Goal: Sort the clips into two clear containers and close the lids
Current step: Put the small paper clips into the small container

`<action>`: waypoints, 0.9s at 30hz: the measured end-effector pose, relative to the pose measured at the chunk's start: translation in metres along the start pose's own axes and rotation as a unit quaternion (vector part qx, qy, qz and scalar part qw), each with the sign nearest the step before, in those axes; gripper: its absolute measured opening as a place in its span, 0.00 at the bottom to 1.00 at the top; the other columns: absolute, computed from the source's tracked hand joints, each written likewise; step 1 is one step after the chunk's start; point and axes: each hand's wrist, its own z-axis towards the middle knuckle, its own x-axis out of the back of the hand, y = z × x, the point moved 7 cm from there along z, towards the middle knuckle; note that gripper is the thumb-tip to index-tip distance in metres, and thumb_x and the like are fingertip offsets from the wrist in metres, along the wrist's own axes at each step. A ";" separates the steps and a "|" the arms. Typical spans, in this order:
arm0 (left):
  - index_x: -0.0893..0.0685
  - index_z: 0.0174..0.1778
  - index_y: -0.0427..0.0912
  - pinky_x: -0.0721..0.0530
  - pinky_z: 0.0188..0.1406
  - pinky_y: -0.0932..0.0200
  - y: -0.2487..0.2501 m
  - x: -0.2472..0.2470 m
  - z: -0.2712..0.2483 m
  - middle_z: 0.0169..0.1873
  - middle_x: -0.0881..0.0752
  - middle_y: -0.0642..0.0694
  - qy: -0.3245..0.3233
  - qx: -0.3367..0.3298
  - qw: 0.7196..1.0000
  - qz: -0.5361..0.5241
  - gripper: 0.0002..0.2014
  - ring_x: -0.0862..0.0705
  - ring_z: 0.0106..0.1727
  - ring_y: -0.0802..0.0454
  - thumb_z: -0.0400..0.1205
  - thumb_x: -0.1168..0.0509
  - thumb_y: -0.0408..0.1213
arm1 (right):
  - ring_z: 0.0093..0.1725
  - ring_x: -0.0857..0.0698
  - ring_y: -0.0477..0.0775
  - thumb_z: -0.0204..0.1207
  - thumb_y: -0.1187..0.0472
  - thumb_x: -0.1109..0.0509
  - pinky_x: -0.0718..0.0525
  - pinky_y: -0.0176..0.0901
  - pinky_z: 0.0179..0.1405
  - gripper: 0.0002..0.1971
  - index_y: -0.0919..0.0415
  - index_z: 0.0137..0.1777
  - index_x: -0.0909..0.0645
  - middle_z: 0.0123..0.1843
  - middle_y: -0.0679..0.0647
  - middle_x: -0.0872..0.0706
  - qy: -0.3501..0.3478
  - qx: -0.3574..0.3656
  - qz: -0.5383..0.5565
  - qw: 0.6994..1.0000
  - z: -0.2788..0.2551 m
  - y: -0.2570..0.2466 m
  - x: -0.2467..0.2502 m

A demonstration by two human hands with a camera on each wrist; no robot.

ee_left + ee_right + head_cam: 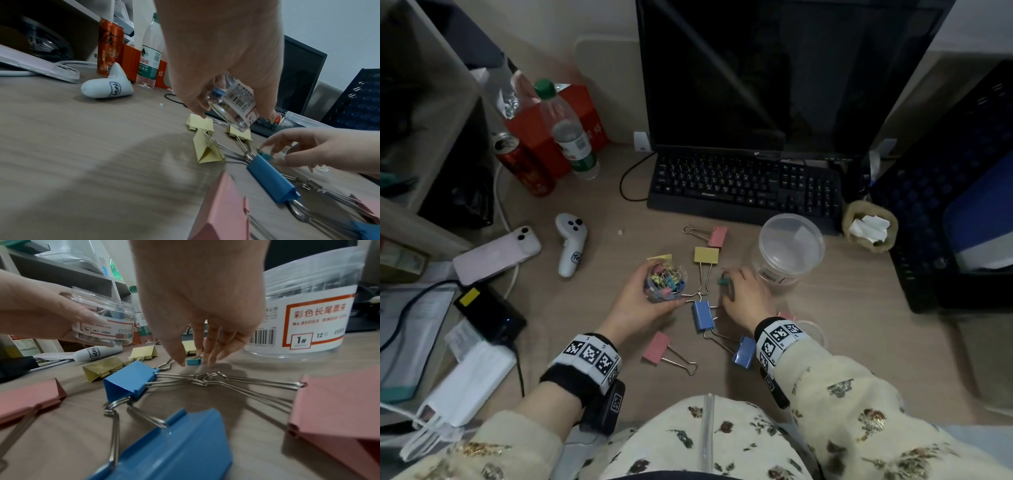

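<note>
My left hand (pixel 633 305) grips a small clear container (pixel 666 282) of several small coloured clips, tilted and held just above the desk. My right hand (pixel 743 294) reaches down with straight fingers. Its thumb and fingertips (pixel 211 360) stand on either side of a small teal clip (pixel 193 361) lying on the desk. Around the hands lie large clips: pink (pixel 717 236), yellow (pixel 706 255), blue (pixel 701 315), blue (pixel 744 351) and pink (pixel 656 346). A large clear container (pixel 791 246) stands open right of my right hand. A clear lid (pixel 812 330) shows partly behind the right wrist.
A black keyboard (pixel 743 185) and monitor (pixel 774 68) fill the back of the desk. On the left lie a white controller (pixel 570 243), a phone (pixel 496 253), a red can (pixel 524 164) and a water bottle (pixel 571 137). A dark blue crate (pixel 962 205) stands at the right.
</note>
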 end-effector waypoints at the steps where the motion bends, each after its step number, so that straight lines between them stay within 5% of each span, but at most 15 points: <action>1: 0.26 0.71 0.53 0.17 0.63 0.61 -0.002 0.001 0.000 0.61 0.17 0.57 0.001 0.005 1.000 0.000 0.41 0.16 0.60 0.62 0.64 0.15 0.41 | 0.65 0.23 0.59 0.77 0.57 0.31 0.22 0.52 0.61 0.24 0.56 0.72 0.28 0.67 0.56 0.24 -0.005 0.001 0.005 1.000 0.001 0.000 -0.001; 10: 0.27 0.74 0.48 0.17 0.69 0.50 -0.015 0.017 0.005 0.65 0.17 0.51 0.030 0.029 0.999 0.010 0.44 0.17 0.64 0.54 0.63 0.14 0.43 | 0.51 0.16 0.63 0.73 0.61 0.31 0.22 0.47 0.37 0.18 0.58 0.61 0.29 0.54 0.59 0.16 -0.093 -0.002 -0.075 0.993 0.002 0.001 -0.003; 12: 0.27 0.75 0.46 0.18 0.70 0.49 -0.016 0.025 0.006 0.66 0.18 0.49 0.042 0.031 0.999 0.005 0.44 0.17 0.65 0.52 0.64 0.15 0.43 | 0.53 0.16 0.64 0.72 0.63 0.32 0.22 0.47 0.38 0.18 0.58 0.61 0.30 0.55 0.60 0.16 -0.110 -0.009 -0.102 0.989 0.001 0.000 -0.004; 18: 0.27 0.74 0.43 0.24 0.53 0.75 -0.008 0.045 0.011 0.64 0.18 0.48 0.079 0.016 0.997 -0.003 0.41 0.17 0.62 0.53 0.66 0.15 0.39 | 0.55 0.16 0.61 0.74 0.61 0.33 0.22 0.46 0.40 0.15 0.59 0.61 0.23 0.58 0.58 0.16 -0.130 -0.012 -0.141 0.981 -0.002 0.000 -0.010; 23: 0.28 0.76 0.43 0.25 0.56 0.73 -0.008 0.046 0.010 0.64 0.19 0.50 0.079 0.013 0.997 -0.010 0.42 0.19 0.63 0.54 0.67 0.16 0.39 | 0.52 0.14 0.61 0.73 0.54 0.35 0.22 0.45 0.40 0.16 0.58 0.58 0.21 0.53 0.56 0.14 -0.079 -0.027 -0.122 0.989 -0.006 0.001 0.001; 27: 0.28 0.76 0.43 0.23 0.59 0.68 -0.012 0.048 0.009 0.65 0.19 0.49 0.073 0.016 0.997 -0.010 0.43 0.18 0.64 0.53 0.66 0.15 0.40 | 0.57 0.17 0.61 0.73 0.44 0.34 0.22 0.48 0.45 0.25 0.57 0.65 0.29 0.61 0.57 0.19 -0.034 -0.017 -0.103 0.994 -0.006 -0.001 0.002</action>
